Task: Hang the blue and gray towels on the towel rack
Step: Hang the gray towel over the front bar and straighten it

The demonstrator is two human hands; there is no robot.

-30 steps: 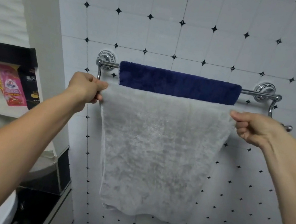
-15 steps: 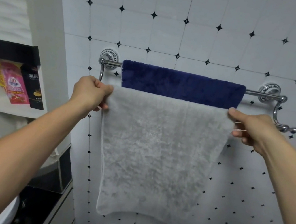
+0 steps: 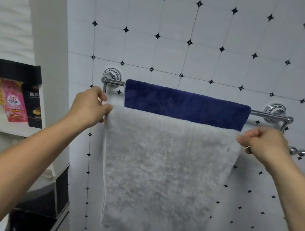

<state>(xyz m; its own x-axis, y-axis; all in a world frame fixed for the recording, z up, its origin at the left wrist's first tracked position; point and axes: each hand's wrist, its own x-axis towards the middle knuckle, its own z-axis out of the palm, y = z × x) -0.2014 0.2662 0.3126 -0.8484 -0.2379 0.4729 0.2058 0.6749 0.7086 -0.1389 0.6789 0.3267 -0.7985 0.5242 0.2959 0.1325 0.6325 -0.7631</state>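
**Q:** Two hands are engaged; state the grip of each.

**A:** My left hand (image 3: 89, 106) is curled, thumb and fingers pinching the upper left corner of the gray towel (image 3: 164, 176). My right hand (image 3: 264, 145) is closed the same way on the upper right corner. I hold the two corners level and well apart so that the top edge stays taut and straight.

**Q:** Where does the gray towel sit on the towel rack (image 3: 274, 115)?

**A:** Its top edge runs along the front, lower rail, which the cloth hides; only the rail's knobbed right end shows past my right hand. Whether the fold is fully seated over that rail cannot be confirmed from this view. The body hangs flat, reaching far down the tiled wall (image 3: 235, 58).

**Q:** And the blue towel (image 3: 184, 105)?

**A:** It is draped over the rear, upper rail, spanning most of the run between the two wall mounts. Only a band shows above the gray towel's edge. Keeping one towel on each rail lets both hang spread out rather than bunched.

**Q:** Status?

**A:** In my judgement the task is near completion. Remaining action: confirm the towel is seated, then release both corners.

**Q:** Anything nearby?

**A:** Pink and black packets (image 3: 17, 103) stand on a shelf at the left edge, clear of the work.
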